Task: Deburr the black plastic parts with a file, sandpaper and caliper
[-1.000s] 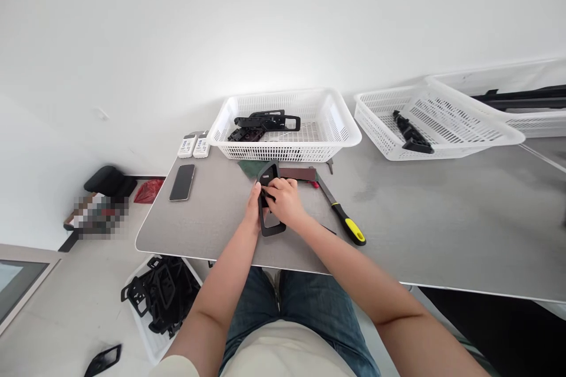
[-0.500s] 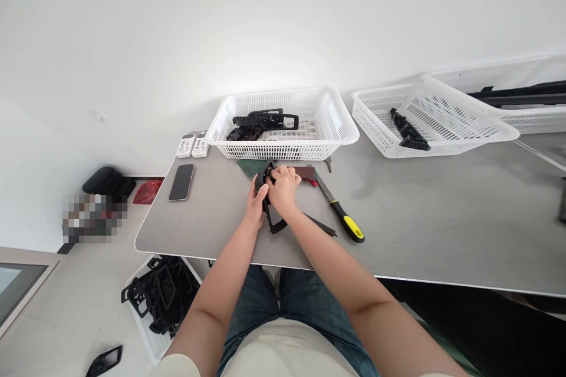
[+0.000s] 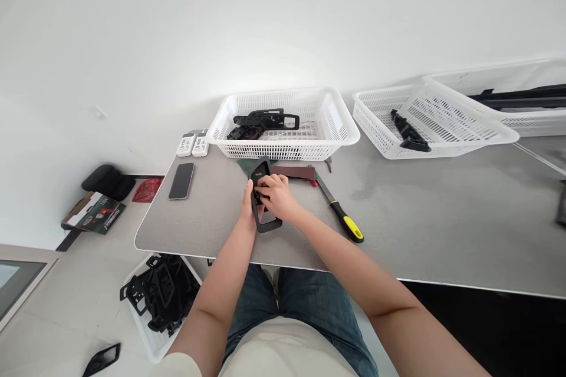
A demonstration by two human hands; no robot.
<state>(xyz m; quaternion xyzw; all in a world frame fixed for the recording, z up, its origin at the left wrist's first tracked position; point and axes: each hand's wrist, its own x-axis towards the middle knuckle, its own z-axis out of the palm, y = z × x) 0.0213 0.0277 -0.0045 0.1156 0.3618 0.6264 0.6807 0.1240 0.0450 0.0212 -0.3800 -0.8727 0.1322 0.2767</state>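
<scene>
The desk [image 3: 398, 230] carries a white plastic basket [image 3: 283, 152], and just in front of that basket I hold a black plastic frame [image 3: 264, 227] on end over the desk. My left grip [image 3: 247, 203] is clenched on its edge, apparently to steady it against my right grip [image 3: 276, 197], which is closed over its middle.

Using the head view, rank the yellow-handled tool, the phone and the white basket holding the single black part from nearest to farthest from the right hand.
From the right hand:
1. Yellow-handled tool, on the table to the hand's right.
2. Phone, on the table to the left of both hands.
3. White basket, beyond the tool, toward the table's back right.
</scene>
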